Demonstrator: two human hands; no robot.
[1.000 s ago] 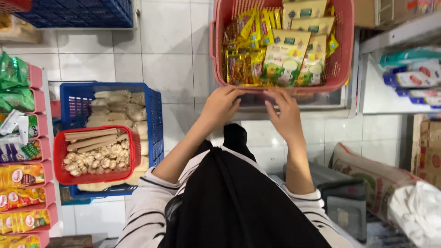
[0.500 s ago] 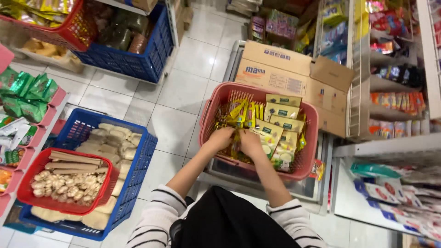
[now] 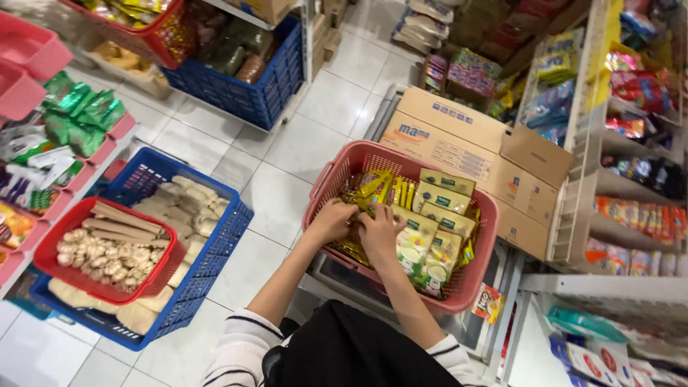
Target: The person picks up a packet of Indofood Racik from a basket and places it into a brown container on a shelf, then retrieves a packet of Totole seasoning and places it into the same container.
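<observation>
Fingers (image 3: 342,218) of our left hand (image 3: 335,221) curl down among the yellow sachet strips (image 3: 380,190) at the near side of the pink basket (image 3: 326,188), while our right hand (image 3: 380,231) lies just beside it, fingers bent over the beige and green drink packets (image 3: 430,229). Whether either hand has actually pinched a packet we cannot tell; the fingertips are buried in the stock. The packets stand on edge in overlapping rows (a way of filing that keeps each front showing), and the sachets are bunched toward the left wall, so our hands meet where the two kinds touch. The basket rests on a low platform on the tiled floor (image 3: 287,143), against brown cartons (image 3: 459,136) behind it, within reach from above. To our left a red basket (image 3: 50,251) of pale, knobbly pieces and sticks sits inside a blue crate (image 3: 215,244) of pale slabs. Shelves (image 3: 616,208) of coloured packets flank the right.
</observation>
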